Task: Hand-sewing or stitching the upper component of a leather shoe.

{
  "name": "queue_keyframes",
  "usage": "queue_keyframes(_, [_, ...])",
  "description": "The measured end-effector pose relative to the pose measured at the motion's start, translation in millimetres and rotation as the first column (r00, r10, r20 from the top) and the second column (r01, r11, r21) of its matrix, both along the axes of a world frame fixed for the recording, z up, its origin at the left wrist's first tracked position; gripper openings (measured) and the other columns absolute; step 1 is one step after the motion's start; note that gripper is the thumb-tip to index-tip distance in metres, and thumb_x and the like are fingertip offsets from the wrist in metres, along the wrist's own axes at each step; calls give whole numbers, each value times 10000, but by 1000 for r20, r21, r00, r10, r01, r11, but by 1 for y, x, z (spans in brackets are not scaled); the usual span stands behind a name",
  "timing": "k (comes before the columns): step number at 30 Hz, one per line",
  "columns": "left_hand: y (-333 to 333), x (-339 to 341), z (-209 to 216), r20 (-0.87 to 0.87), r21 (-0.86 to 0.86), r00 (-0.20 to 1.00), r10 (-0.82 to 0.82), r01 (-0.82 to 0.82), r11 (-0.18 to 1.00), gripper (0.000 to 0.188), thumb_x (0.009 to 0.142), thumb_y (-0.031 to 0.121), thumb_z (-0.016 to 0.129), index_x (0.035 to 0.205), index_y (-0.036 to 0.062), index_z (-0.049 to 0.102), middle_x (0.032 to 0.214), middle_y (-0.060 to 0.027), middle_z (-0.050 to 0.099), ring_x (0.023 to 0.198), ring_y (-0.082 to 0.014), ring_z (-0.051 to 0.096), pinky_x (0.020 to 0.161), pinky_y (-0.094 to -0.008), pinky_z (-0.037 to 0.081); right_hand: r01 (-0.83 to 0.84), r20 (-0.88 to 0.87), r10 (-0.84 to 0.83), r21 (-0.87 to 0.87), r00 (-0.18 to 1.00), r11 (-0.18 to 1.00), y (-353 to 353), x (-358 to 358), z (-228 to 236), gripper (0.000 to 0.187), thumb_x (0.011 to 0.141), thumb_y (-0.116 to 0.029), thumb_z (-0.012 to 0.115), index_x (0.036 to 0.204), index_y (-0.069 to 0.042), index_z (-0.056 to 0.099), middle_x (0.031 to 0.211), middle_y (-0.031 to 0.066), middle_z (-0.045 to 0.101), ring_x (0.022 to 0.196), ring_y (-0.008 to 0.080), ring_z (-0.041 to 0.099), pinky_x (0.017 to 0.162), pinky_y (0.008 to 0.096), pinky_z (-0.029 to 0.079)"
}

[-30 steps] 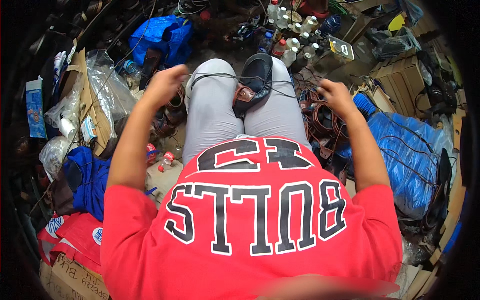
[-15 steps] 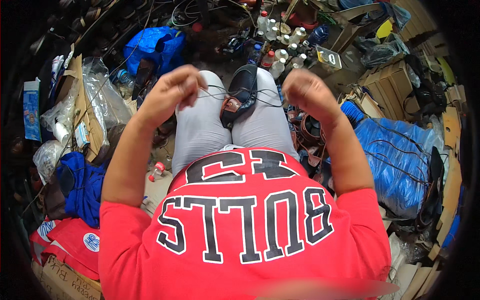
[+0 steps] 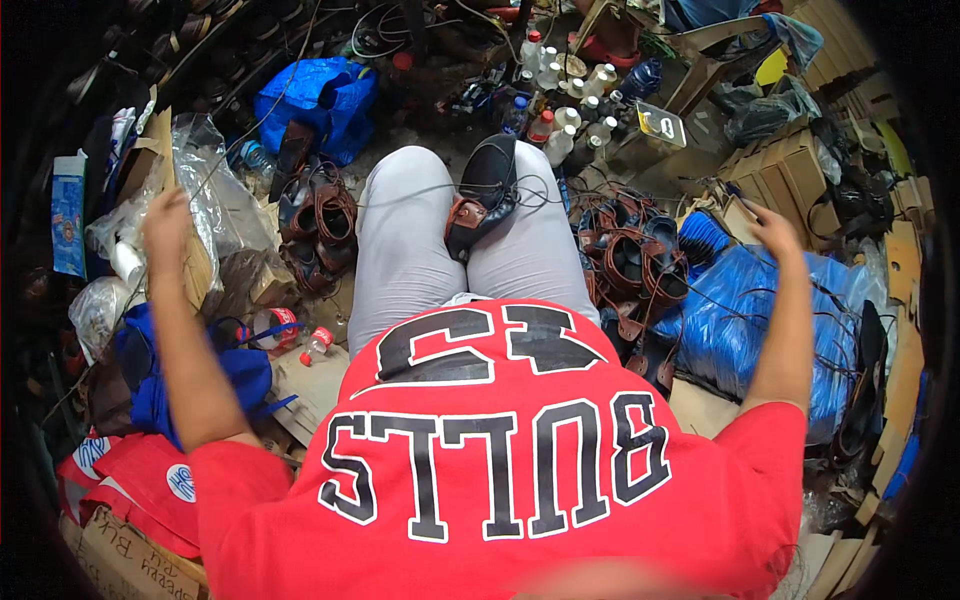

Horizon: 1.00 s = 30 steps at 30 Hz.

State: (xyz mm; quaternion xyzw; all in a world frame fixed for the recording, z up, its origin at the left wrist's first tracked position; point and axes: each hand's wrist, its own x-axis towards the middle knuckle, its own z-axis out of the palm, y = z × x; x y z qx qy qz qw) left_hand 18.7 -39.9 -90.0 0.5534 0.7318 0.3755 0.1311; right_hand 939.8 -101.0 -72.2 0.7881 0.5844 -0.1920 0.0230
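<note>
Between my knees rests a black shoe (image 3: 487,172) with a brown leather piece at its near end. Dark thread (image 3: 408,190) runs out from both sides of the shoe across my grey trousers. Far out to the left, beside clear plastic and cardboard, my left hand (image 3: 167,232) is closed, blurred by motion; the thread appears to lead to it. My right hand (image 3: 772,232) is out to the right above a blue plastic-wrapped bundle (image 3: 740,325). Its fingers are closed on thread, with a small dark tip showing at them; the thread's far stretch is hard to follow.
Brown strappy shoes (image 3: 640,250) lie by my right leg, more (image 3: 325,215) by my left. Several bottles (image 3: 565,118) stand beyond my knees. A blue bag (image 3: 315,108) is at the far left, a cardboard box (image 3: 785,180) at the right, a blue cloth (image 3: 225,375) near my left arm.
Both hands have swung outward, away from the shoe, the left one to the left and the right one to the right. The shoe stays between my knees.
</note>
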Motion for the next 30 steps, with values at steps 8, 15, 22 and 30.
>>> queue_keyframes(8, [-27, 315, -22, 102, -198, 610, -786, 787, 585, 403, 814, 64, 616, 1201, 174, 584, 1159, -127, 604, 1058, -246, 577, 889, -312, 441, -216, -505, 494, 511, 708, 832, 9, -299, -75, 468, 723, -196, 712, 1166, -140, 572, 990, 106, 526, 928, 232, 535, 821, 316, 425])
queue_keyframes(15, [-11, 226, -42, 422, -201, 773, -474, 590, 782, 195, 840, 197, 602, 781, 12, 624, 704, 16, 573, 694, -67, 498, 638, -228, 397, -68, -773, 211, 214, 599, 975, 2, -253, -68, 205, 858, -250, 604, 809, -58, 548, 722, -36, 478, 697, 70, 429, 626, 234, 379])
queue_keyframes(22, [-11, 121, -69, 410, -242, 885, -222, 340, 909, 232, 861, 217, 596, 959, 11, 634, 890, -38, 621, 821, -116, 553, 746, -250, 424, 228, -512, -173, 45, 841, 973, -18, -111, -113, 222, 907, -250, 525, 978, -51, 594, 812, 34, 553, 749, 128, 529, 670, 295, 480])
queue_keyframes(30, [8, 343, -3, -73, 4, 553, -830, 832, 554, 409, 740, 121, 703, 1133, 120, 590, 1312, -78, 495, 1178, -262, 494, 968, -341, 404, -153, -584, 332, 335, 740, 930, 24, -282, -45, 301, 840, -94, 579, 1138, -84, 613, 913, 95, 581, 822, 162, 576, 740, 266, 461])
